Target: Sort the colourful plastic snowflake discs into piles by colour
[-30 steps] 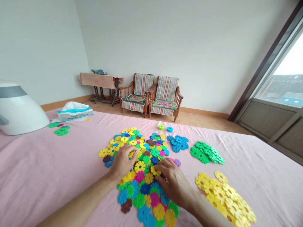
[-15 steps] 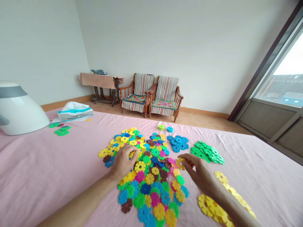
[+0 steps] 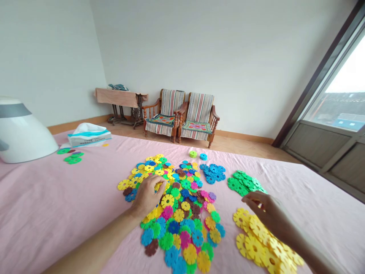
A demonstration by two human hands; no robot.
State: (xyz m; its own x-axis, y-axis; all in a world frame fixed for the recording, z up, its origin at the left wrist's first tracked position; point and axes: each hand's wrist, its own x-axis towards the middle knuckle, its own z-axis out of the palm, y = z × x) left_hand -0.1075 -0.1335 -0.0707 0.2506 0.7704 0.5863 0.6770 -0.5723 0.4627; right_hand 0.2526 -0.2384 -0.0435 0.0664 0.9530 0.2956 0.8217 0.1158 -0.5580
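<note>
A wide heap of mixed plastic snowflake discs (image 3: 176,213) in many colours lies on the pink bedsheet (image 3: 71,213). My left hand (image 3: 146,196) rests on the heap's left part, its fingers pinching a yellow disc (image 3: 158,186). My right hand (image 3: 264,209) hangs over a pile of yellow discs (image 3: 253,243), fingers curled, with a bit of yellow showing between them. To the upper right lie a blue disc pile (image 3: 212,173) and a green disc pile (image 3: 242,182), both apart from my hands.
A white domed appliance (image 3: 23,133), a tissue packet (image 3: 89,136) and a few green and purple discs (image 3: 71,157) lie at the bed's far left. Beyond the bed's far edge stand two wooden armchairs (image 3: 181,116), a treadle-base table (image 3: 122,101) and a window (image 3: 336,106).
My right hand has moved right, from the heap's edge to above the yellow pile, which has grown. My left hand has stayed in place.
</note>
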